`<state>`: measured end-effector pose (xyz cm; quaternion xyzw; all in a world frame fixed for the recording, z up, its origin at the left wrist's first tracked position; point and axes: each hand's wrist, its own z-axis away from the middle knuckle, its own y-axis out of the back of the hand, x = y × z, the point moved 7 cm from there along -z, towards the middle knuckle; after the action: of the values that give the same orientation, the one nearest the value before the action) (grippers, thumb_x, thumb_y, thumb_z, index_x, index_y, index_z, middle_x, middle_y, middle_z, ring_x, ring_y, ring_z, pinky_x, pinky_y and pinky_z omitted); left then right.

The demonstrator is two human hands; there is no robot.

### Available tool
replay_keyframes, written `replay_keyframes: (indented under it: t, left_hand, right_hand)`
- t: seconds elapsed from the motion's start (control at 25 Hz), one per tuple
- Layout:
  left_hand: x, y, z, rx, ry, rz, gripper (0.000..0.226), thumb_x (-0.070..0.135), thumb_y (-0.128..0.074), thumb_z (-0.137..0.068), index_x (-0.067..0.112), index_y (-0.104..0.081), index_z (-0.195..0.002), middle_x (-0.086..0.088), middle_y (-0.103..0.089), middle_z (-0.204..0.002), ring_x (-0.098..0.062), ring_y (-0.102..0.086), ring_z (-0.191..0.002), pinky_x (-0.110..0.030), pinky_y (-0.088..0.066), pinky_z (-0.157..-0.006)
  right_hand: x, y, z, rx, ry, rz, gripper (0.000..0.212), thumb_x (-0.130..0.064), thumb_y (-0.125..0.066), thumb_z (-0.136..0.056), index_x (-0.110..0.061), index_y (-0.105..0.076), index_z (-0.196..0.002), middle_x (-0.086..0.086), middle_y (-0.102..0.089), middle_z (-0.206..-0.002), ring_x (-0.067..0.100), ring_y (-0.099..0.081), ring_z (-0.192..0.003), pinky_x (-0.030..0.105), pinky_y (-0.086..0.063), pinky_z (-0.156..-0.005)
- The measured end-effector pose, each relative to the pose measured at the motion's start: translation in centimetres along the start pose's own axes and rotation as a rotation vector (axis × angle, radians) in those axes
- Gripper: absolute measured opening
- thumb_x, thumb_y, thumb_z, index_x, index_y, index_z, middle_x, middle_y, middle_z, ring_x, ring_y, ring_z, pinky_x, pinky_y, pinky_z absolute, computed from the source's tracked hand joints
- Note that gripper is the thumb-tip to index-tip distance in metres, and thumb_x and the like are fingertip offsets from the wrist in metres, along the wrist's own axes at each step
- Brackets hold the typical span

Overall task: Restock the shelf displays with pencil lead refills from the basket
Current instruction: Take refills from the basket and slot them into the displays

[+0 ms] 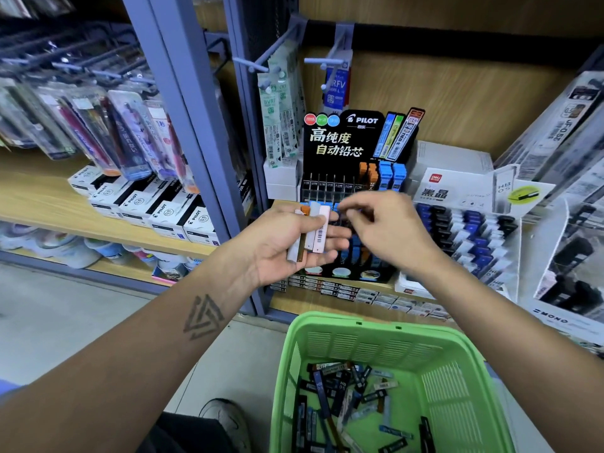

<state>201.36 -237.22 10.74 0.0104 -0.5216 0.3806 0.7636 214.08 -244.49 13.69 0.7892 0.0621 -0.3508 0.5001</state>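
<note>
Stationery shelving faces me. My left hand (287, 237) fans slim, light, slick lead refill cases (313, 230) before the Pilot display (346, 142); my right hand (385, 223) pinches something, blurred. More fill the green basket (327, 341).

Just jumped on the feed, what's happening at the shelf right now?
A person is restocking lead refills. The left hand holds a small fan of refill cases in front of the black Pilot display, while the right hand reaches in beside them, fingers pinched; motion blur hides whether it holds one. The green basket below still has many loose refills.
</note>
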Motion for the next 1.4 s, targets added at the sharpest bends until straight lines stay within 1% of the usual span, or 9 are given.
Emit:
replay_keyframes:
  t: [0.12, 0.24, 0.44, 0.64, 0.76, 0.96, 1.04, 1.16, 1.4]
  left_hand:
    - [-0.3, -2.7, 0.3, -0.074, 0.001, 0.002, 0.025, 0.004, -0.049, -0.102, -0.004, -0.062, -0.122, -0.031, -0.07, -0.107, -0.038, -0.074, -0.086, -0.035, -0.063, -0.064]
    - [-1.0, -6.4, 0.1, -0.16, 0.033, 0.032, 0.027, 0.002, -0.047, -0.102, -0.011, -0.057, -0.124, -0.039, -0.066, -0.107, -0.045, -0.071, -0.092, -0.038, -0.063, -0.069]
    - [-3.0, -12.0, -1.0, -0.256, 0.133, 0.053, 0.027, 0.011, -0.046, -0.102, -0.007, -0.062, -0.114, -0.036, -0.067, -0.107, -0.045, -0.071, -0.093, -0.039, -0.062, -0.076]
    - [-5.0, -15.6, -2.5, -0.228, 0.1, -0.1, 0.022, 0.006, -0.055, -0.099, -0.006, -0.06, -0.116, -0.032, -0.07, -0.106, -0.023, -0.066, -0.058, -0.019, -0.049, -0.044]
    - [-6.0, -17.6, -3.8, -0.239, 0.089, -0.089, 0.029, 0.007, -0.058, -0.097, -0.002, -0.058, -0.125, -0.033, -0.067, -0.11, -0.018, -0.056, -0.054, -0.016, -0.039, -0.038]
    - [-8.3, -21.2, -5.1, -0.271, 0.125, -0.235, 0.018, 0.023, -0.057, -0.1, 0.01, -0.065, -0.111, -0.021, -0.073, -0.106, -0.017, -0.06, -0.052, -0.015, -0.035, -0.038]
    - [-8.9, -22.3, -5.5, -0.321, 0.134, -0.265, 0.023, 0.028, -0.054, -0.102, 0.012, -0.065, -0.113, -0.013, -0.075, -0.092, -0.015, -0.052, -0.048, -0.014, -0.03, -0.037]
    - [-9.8, -23.9, -6.5, -0.34, 0.134, -0.226, 0.027, 0.023, -0.051, -0.103, 0.005, -0.06, -0.12, -0.007, -0.054, -0.063, -0.009, -0.032, -0.041, -0.013, -0.018, -0.034]
    - [-10.7, -25.3, -7.1, -0.342, 0.135, -0.207, 0.019, 0.018, -0.05, -0.103, 0.004, -0.061, -0.111, -0.003, -0.042, -0.058, -0.009, -0.028, -0.042, -0.016, -0.014, -0.034]
  right_hand:
    - [1.4, 1.4, 1.1, -0.107, -0.289, -0.625, 0.012, -0.012, -0.066, -0.094, -0.016, -0.076, -0.099, 0.004, -0.077, -0.09, 0.013, -0.069, -0.08, 0.026, -0.053, -0.07]
    - [2.5, 3.9, 2.8, -0.102, -0.32, -0.741, 0.012, -0.004, -0.074, -0.085, -0.013, -0.076, -0.093, 0.006, -0.076, -0.085, 0.014, -0.07, -0.078, 0.027, -0.056, -0.074]
    - [6.2, 8.9, 5.4, 0.047, -0.45, -0.837, 0.013, 0.003, -0.072, -0.084, -0.004, -0.074, -0.095, 0.008, -0.073, -0.077, 0.018, -0.065, -0.067, 0.023, -0.051, -0.063]
    - [9.6, 12.3, 7.9, 0.163, -0.464, -0.903, 0.017, 0.01, -0.07, -0.082, -0.003, -0.071, -0.093, 0.012, -0.069, -0.074, 0.02, -0.062, -0.065, 0.024, -0.052, -0.064]
    - [11.3, 12.6, 9.4, 0.135, -0.479, -1.027, 0.015, 0.009, -0.071, -0.079, -0.002, -0.071, -0.09, 0.013, -0.071, -0.077, 0.023, -0.066, -0.072, 0.028, -0.055, -0.073]
    - [14.5, 15.6, 11.7, 0.178, -0.434, -0.895, 0.013, 0.0, -0.063, -0.092, -0.005, -0.071, -0.101, 0.006, -0.068, -0.08, 0.017, -0.064, -0.071, 0.028, -0.056, -0.068]
    - [15.6, 17.6, 12.4, 0.232, -0.429, -0.788, 0.015, -0.005, -0.063, -0.095, -0.004, -0.069, -0.109, 0.006, -0.063, -0.072, 0.016, -0.058, -0.059, 0.025, -0.049, -0.053]
    - [17.3, 20.9, 13.4, 0.345, -0.446, -0.6, 0.012, -0.005, -0.075, -0.086, -0.002, -0.07, -0.096, 0.007, -0.063, -0.066, 0.012, -0.052, -0.047, 0.02, -0.043, -0.044]
    - [19.8, 23.5, 14.5, 0.343, -0.459, -0.408, 0.018, 0.01, -0.06, -0.092, -0.001, -0.066, -0.105, 0.01, -0.071, -0.083, 0.013, -0.071, -0.067, 0.022, -0.059, -0.071]
